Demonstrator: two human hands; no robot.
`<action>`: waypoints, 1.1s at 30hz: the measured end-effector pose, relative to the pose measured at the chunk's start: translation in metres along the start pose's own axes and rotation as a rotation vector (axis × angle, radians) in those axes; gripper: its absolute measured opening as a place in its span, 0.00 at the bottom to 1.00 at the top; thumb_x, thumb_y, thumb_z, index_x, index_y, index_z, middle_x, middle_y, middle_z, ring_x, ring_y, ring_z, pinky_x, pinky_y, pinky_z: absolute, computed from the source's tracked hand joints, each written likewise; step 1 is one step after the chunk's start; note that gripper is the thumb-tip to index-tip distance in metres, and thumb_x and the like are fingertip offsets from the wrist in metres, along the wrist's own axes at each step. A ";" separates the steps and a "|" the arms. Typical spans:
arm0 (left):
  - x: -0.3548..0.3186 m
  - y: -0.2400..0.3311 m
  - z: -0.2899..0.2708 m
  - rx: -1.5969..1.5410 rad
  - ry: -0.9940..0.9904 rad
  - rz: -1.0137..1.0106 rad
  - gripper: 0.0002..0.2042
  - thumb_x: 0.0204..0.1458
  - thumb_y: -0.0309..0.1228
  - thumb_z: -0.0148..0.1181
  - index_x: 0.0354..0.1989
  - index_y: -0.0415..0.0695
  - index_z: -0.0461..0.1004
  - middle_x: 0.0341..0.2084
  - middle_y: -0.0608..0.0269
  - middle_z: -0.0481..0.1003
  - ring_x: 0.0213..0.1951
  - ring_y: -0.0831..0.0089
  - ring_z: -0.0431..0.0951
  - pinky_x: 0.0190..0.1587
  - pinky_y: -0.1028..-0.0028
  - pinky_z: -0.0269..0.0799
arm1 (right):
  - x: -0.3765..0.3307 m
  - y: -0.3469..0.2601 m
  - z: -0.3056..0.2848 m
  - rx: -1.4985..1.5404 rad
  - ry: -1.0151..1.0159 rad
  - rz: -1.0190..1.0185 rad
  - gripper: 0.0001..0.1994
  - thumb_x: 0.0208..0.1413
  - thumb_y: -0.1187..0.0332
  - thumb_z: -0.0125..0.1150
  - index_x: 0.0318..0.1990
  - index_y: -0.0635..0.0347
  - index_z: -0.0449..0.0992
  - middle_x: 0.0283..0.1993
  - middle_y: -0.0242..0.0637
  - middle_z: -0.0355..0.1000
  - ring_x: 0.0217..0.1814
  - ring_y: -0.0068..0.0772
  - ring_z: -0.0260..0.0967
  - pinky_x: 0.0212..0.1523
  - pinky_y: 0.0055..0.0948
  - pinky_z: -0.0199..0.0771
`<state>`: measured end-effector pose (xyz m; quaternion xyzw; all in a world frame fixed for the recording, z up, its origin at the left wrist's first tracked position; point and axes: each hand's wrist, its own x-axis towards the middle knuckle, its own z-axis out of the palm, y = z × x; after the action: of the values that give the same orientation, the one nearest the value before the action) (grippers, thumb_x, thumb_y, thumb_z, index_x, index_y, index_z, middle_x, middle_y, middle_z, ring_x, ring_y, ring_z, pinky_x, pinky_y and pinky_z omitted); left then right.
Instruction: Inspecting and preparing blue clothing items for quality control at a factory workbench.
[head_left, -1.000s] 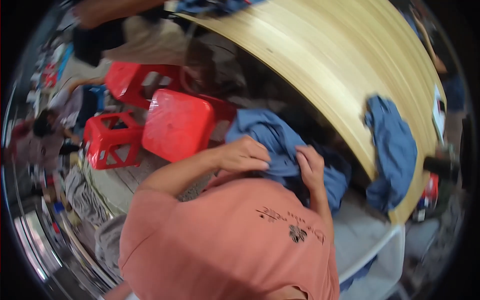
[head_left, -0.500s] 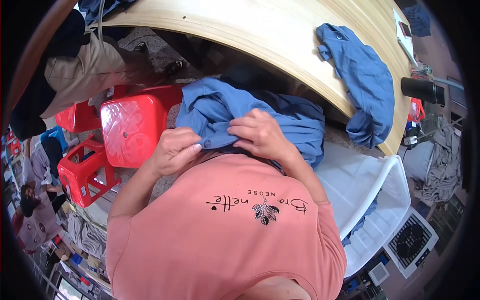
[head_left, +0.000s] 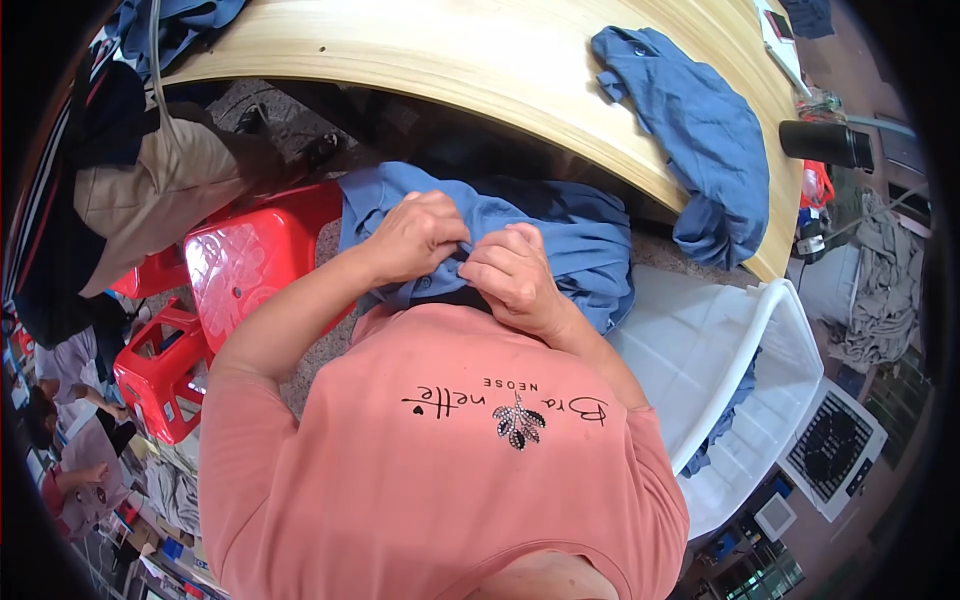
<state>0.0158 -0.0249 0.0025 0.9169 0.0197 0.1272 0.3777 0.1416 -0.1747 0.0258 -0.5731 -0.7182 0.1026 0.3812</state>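
Note:
A blue buttoned garment (head_left: 575,235) lies bunched across my lap, below the table edge; whether it is a shirt or trousers I cannot tell. My left hand (head_left: 416,238) is closed on its edge, fingers bent down into the cloth. Close beside it, my right hand (head_left: 512,282) pinches the same edge with curled fingers. A narrow gap separates the two hands, and a fold of cloth shows there. The fingertips are partly hidden. A button sits on the cloth just below my left hand.
Ahead is a wooden table (head_left: 450,50) with another blue garment (head_left: 695,140) and a black bottle (head_left: 826,145). A white plastic bin (head_left: 690,340) holding blue cloth stands at right. Red stools (head_left: 250,265) are at left, near a person in beige trousers (head_left: 150,195).
My left hand has moved right and up along the garment's edge, closing in on my right hand. The right hand stays near its place. The whole view has shifted slightly.

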 end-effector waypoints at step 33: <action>-0.004 0.008 0.017 -0.969 0.069 -0.731 0.01 0.47 0.22 0.56 0.26 0.38 0.74 0.22 0.74 0.72 0.26 0.88 0.66 0.28 0.86 0.62 | 0.002 0.012 0.008 -0.049 0.141 0.242 0.07 0.37 0.79 0.57 0.27 0.60 0.72 0.32 0.37 0.68 0.35 0.36 0.65 0.37 0.31 0.64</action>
<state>0.0156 -0.0427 -0.0038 0.5697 0.2853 0.0133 0.7706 0.1451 -0.1663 0.0139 -0.6703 -0.6177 0.0898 0.4015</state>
